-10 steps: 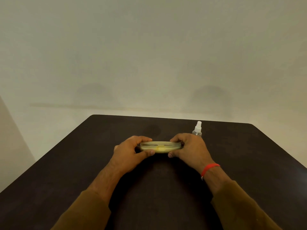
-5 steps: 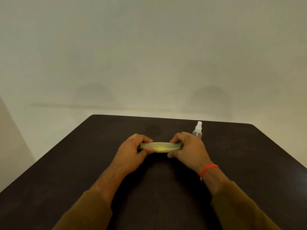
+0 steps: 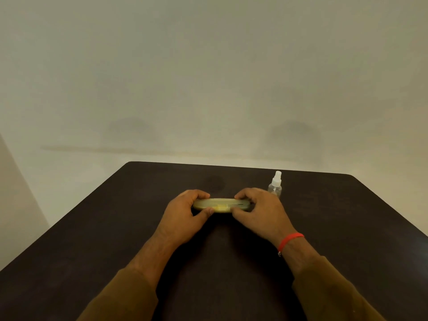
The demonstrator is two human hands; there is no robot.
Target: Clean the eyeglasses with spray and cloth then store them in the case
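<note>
Shiny case, dull dark table

The yellow-green case [image 3: 221,205] looks like smooth, see-through plastic with a soft shine. The small spray bottle [image 3: 275,186] is clear plastic with a white plastic top. The table [image 3: 347,228] is dark brown and matt, a bit grainy. The sleeves [image 3: 333,295] are soft brown cloth. The wrist band [image 3: 290,240] is red thread.

Single view only, so no overlap with a second camera. Head-worn wide-angle camera looked forward and down from above the near edge of the dark table [image 3: 347,228], which filled the lower half of frame; the pale wall [image 3: 208,77] filled the upper half. Both forearms entered from the bottom edge. Table's far edge sat mid-frame, its straight sides splaying outward toward the camera.
</note>
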